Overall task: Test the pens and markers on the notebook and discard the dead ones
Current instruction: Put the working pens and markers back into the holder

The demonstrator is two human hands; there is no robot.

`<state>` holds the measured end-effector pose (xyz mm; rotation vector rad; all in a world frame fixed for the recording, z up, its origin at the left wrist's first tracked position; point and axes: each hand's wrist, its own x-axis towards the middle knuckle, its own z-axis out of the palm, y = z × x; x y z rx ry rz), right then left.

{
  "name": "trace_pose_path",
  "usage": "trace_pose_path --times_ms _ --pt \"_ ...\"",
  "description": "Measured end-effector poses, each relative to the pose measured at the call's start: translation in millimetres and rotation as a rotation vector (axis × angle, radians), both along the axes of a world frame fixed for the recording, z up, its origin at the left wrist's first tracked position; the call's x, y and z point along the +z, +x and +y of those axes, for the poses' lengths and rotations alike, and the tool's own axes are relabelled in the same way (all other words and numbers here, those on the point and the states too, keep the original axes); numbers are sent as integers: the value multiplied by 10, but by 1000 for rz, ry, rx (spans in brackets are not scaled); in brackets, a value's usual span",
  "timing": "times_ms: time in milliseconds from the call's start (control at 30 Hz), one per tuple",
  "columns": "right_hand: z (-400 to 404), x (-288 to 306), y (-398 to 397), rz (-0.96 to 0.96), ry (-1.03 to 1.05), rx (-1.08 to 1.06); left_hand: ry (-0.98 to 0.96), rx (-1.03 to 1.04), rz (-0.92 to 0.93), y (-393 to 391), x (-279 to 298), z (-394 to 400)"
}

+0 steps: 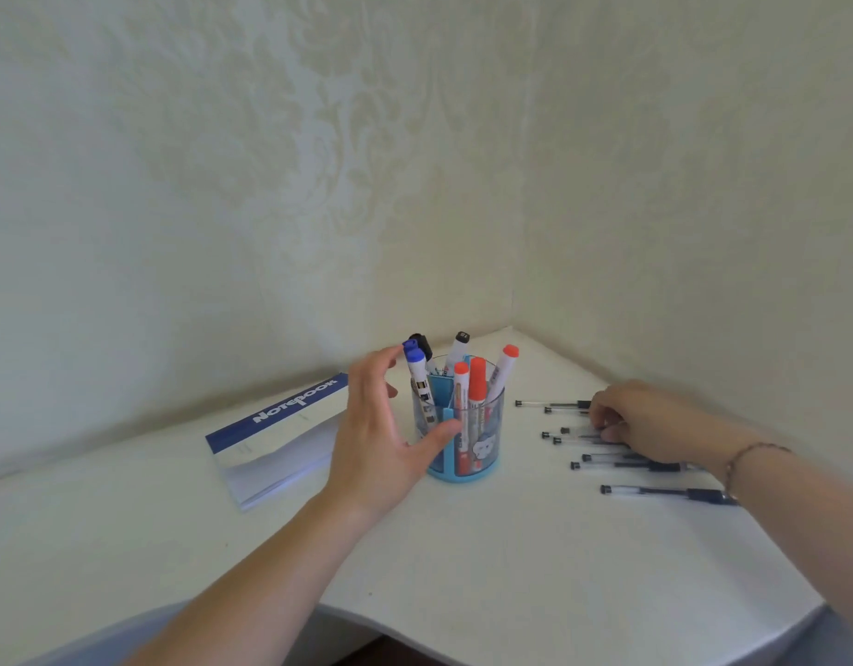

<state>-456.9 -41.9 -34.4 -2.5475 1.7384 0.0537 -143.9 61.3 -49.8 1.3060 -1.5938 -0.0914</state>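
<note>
The white table (511, 569) fills the lower frame. Left of centre lies the notebook (275, 439), shut, so testing looks barely begun. At centre the blue holder (463, 439) keeps its markers (477, 386). The left hand (381, 439) spreads a wide grip beside it, holding nothing. The right hand (655, 425) covers the loose pens (655, 492) at right; its grip I cannot tell.

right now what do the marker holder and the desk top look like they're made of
The marker holder looks like clear, glossy plastic with an opaque light-blue plastic base and dividers: the markers' barrels show through its wall. The desk top looks like a smooth white matte board, perhaps laminate or painted wood; no grain shows, so the core stays unclear.
</note>
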Motion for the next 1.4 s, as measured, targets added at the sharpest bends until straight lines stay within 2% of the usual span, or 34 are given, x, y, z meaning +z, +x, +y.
trace_pose_path --times_ms 133,200,267,333,367,400,500,567,667,800,867,933,967,1033,1100,1133,1167,1200,1300,1333,1400 --pt "29 156 58 -148 -120 -38 40 -40 42 96 -30 -33" --pt "79 317 184 -436 -210 -11 21 -69 59 114 -47 -7" --pt "178 536 380 -826 -211 5 14 -98 97 73 -47 24" --pt "289 737 560 -1024 -185 50 43 -107 120 -6 -25 30" --pt "325 797 630 -1003 -202 84 64 -100 129 -41 -5 22" --pt "341 841 677 -891 -262 129 81 -86 143 -59 12 7" --pt "410 921 752 -365 -500 299 74 -76 187 -9 32 -9" --pt "443 970 771 -159 -632 451 37 -122 136 38 24 25" --pt "481 1116 800 16 -824 596 13 -173 69 23 59 83" --pt "558 1166 1053 253 -883 774 -10 -162 99 -27 109 77" --pt "583 1095 1224 277 -881 840 -34 -146 84 -44 121 71" --pt "567 1076 1298 151 -793 895 -127 -101 29 -64 129 67" --pt "552 1083 1295 22 -703 904 -176 -84 27 -77 139 69" --pt "553 1097 1234 -396 -532 852 -240 -75 54 -107 172 63" --pt "562 1091 1106 -818 -543 681 -290 -55 26 -148 210 44" --pt "547 1078 985 -932 -565 565 -308 -37 -17 -171 232 35" --pt "530 1070 836 -946 -524 468 -332 -18 -85 -193 255 22" --pt "510 1049 675 -848 -414 403 -360 -4 -168 -214 273 4" --pt "477 856 287 -119 54 232 -438 11 -405 -312 320 -67" --pt "486 758 222 77 137 187 -457 28 -457 -348 341 -97" --pt "502 571 172 288 163 157 -468 70 -477 -389 377 -143"
